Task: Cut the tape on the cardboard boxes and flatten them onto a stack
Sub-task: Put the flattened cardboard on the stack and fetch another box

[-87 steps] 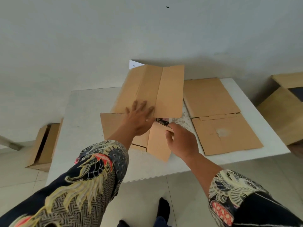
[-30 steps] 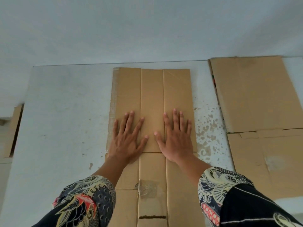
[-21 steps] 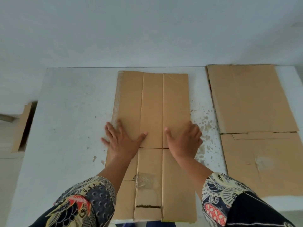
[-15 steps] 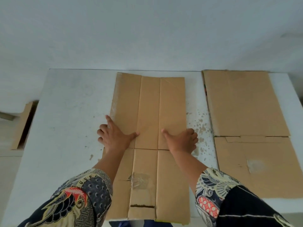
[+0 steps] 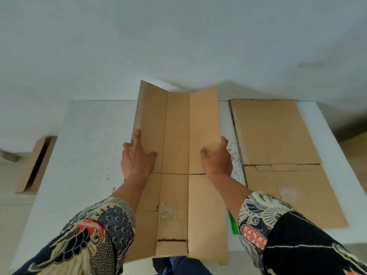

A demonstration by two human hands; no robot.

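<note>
Cardboard box, flattened, is gripped at its side edges by the left hand and right hand, far end raised off the white table; light, stiff and likely floppy at creases; the stack lies alongside.

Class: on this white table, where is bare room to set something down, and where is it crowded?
Free: the table left of the held cardboard. Crowded: only a narrow speckled strip separates it from the flattened stack; a green tool lies there.
</note>
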